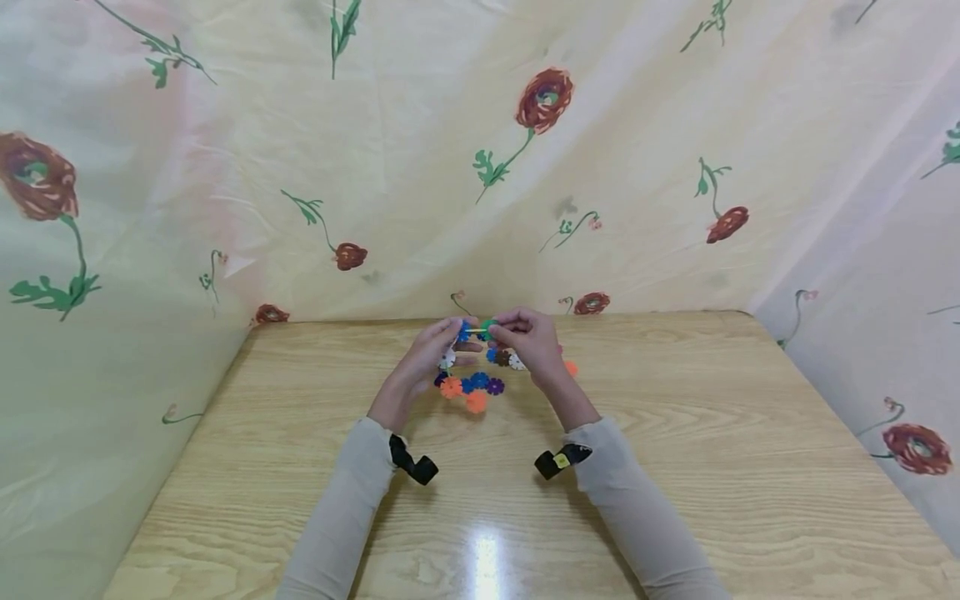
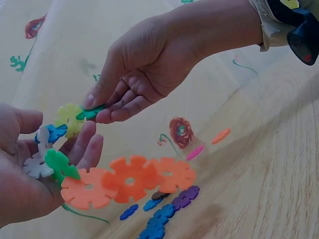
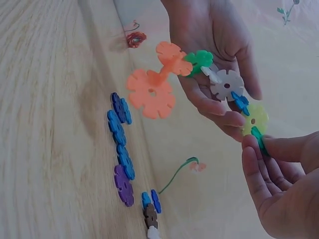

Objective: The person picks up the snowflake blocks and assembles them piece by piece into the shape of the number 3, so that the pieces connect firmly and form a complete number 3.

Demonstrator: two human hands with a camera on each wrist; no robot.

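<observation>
A chain of slotted plastic snowflake discs runs across my left hand (image 1: pixel 427 354), whose fingers curl loosely around it. In the left wrist view its orange discs (image 2: pixel 137 169) hang at one end, followed by a green disc (image 2: pixel 61 167), a white disc (image 2: pixel 36 168) and a blue disc (image 2: pixel 56 131). At the other end is a translucent yellow disc (image 3: pixel 256 115). My right hand (image 1: pixel 531 337) pinches a green disc (image 3: pixel 258 139) between thumb and fingers, its edge at the yellow disc's rim. Both hands are raised over the table's far part.
On the wooden table (image 1: pixel 315 467) lie blue discs (image 3: pixel 117 128) and a purple disc (image 3: pixel 123 186) in a row. Nearby are a brown disc (image 3: pixel 150 215), a pink disc (image 2: pixel 195 152) and an orange disc (image 2: pixel 221 136). A flowered cloth (image 1: pixel 420 167) hangs behind the table.
</observation>
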